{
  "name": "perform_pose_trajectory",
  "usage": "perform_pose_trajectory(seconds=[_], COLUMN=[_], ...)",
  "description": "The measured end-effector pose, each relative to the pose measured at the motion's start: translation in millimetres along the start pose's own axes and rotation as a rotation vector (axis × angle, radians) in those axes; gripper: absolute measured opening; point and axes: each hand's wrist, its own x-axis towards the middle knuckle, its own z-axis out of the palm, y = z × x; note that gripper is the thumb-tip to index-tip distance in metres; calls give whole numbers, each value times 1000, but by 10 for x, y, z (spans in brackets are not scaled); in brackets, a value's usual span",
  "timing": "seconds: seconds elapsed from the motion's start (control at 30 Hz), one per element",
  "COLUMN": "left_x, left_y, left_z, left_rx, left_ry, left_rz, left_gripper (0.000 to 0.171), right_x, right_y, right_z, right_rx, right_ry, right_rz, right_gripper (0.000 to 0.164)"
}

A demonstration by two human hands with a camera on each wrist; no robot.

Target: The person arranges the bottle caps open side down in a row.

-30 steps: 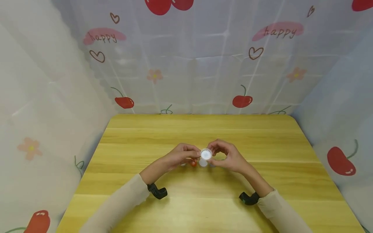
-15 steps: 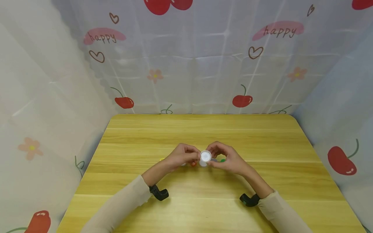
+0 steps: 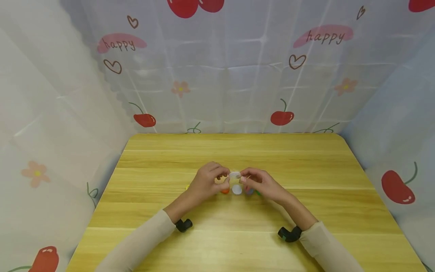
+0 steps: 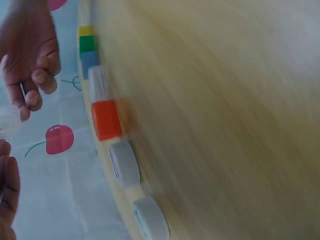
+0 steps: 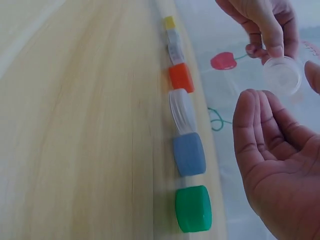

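Observation:
A small clear round container (image 5: 282, 76) hangs above the table between both hands. My left hand (image 3: 205, 181) pinches it between thumb and finger, as the right wrist view shows. Close by on the other side, my right hand (image 5: 282, 160) has its fingers fairly straight and its thumb apart from the rim; whether a fingertip touches is hard to tell. Below them, a row lies on the table: an orange piece (image 4: 106, 120), a clear-white round container (image 5: 182, 111), a blue piece (image 5: 189, 154) and a green piece (image 5: 193, 209).
Two white round containers (image 4: 125, 163) continue the row on the left. A yellow piece (image 5: 169, 22) stands at that end, and another yellow piece (image 4: 86, 31) lies past the green one. Behind the wooden table (image 3: 217, 249) rises a patterned curtain (image 3: 221, 75).
The clear container has tipped from facing the head camera to nearly edge-on. My left hand has lifted and changed its hold, while the right fingers have shifted at its other side.

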Motion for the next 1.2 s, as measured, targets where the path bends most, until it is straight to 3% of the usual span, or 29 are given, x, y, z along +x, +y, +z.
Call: perform_pose_trajectory(seconds=[0.1,0.17,0.23,0.33,0.43,0.5,0.7,0.77,0.87,1.07,1.2], left_x=[30,43,45,31,10,-13,-54,-51,-51,-60,-52], left_y=[27,35,37,42,59,70,126,137,138,136,156], left_z=[-12,-1,13,30,31,32,35,46,68,109,125], left_rx=[189,254,275,282,267,209,-211,-295,-327,-305,-283], left_ry=[64,92,106,107,84,46,-74,-89,-96,-97,-131], left_rz=[254,351,398,408,369,287,-160,-248,-279,-239,-205], left_gripper=[16,21,25,30,29,26,26,26,25,25,27], right_x=[21,25,26,29,30,20,-41,-56,-70,-98,-163], right_y=[-8,-2,9,36,59,66,43,38,47,55,34], right_z=[0,-2,-6,-9,-4,2,11,9,4,0,-32], right_rx=[47,73,93,109,108,88,-21,-37,-49,-64,-137], right_ry=[-37,-53,-64,-74,-64,-36,102,119,120,123,130], right_rz=[-15,-37,-55,-61,-55,-53,-128,-173,-221,-225,-219], right_gripper=[34,31,29,28,27,25,26,30,34,36,37])
